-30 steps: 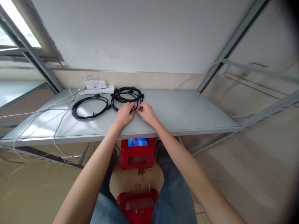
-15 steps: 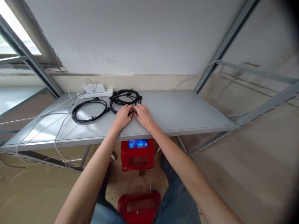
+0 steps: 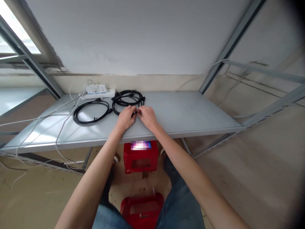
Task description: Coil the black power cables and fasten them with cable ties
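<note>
Coiled black cables (image 3: 113,108) lie overlapping on the grey shelf (image 3: 181,109), just beyond my hands. My left hand (image 3: 126,118) is closed on the near side of the front coil, its fingertips pinching the cable. Close beside it, my right hand (image 3: 147,117) is also closed, with its fingertips on the same stretch of cable. The fingers hide most of what lies between them, so any small tie there cannot be made out. To the left rests a separate coiled black cable (image 3: 76,117), bound by a small tie at its near side.
A white power strip (image 3: 101,94) with white plugs stands at the back left. White cords (image 3: 62,125) trail from it over the shelf's front edge. Metal uprights (image 3: 215,74) frame both ends. Below are a red stool (image 3: 140,163) and another red stool (image 3: 133,203).
My right hand's fingertips have shifted slightly right, leaving a little more of the pinched cable visible. The blurred screen on the stool below has turned from blue to mostly pinkish white.
</note>
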The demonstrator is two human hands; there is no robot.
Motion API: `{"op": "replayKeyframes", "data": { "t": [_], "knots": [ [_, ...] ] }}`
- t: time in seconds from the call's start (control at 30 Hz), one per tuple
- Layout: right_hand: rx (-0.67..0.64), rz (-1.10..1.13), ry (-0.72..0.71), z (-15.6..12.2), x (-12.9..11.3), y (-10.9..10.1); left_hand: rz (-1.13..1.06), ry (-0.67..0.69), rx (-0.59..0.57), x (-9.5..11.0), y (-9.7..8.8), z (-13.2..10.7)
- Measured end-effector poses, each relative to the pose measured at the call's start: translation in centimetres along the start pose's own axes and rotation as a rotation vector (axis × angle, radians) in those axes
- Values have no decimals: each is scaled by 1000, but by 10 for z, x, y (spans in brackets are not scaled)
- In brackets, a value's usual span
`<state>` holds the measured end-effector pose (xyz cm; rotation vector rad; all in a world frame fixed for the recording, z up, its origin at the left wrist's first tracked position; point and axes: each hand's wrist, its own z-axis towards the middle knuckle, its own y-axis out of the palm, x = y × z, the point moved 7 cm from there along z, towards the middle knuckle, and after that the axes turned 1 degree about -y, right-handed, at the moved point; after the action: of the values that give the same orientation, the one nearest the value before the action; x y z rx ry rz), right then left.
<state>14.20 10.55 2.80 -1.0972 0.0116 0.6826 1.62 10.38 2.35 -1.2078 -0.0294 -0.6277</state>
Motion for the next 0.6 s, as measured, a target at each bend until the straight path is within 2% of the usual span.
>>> {"op": "replayKeyframes", "data": {
  "t": [0.37, 0.6],
  "knots": [
    [-24, 83, 93, 4, 14, 9, -14, -4, 2, 2, -1, 0],
    [-109, 53, 29, 5, 4, 13, -20, 1, -12, 2, -1, 1]
  ]
}}
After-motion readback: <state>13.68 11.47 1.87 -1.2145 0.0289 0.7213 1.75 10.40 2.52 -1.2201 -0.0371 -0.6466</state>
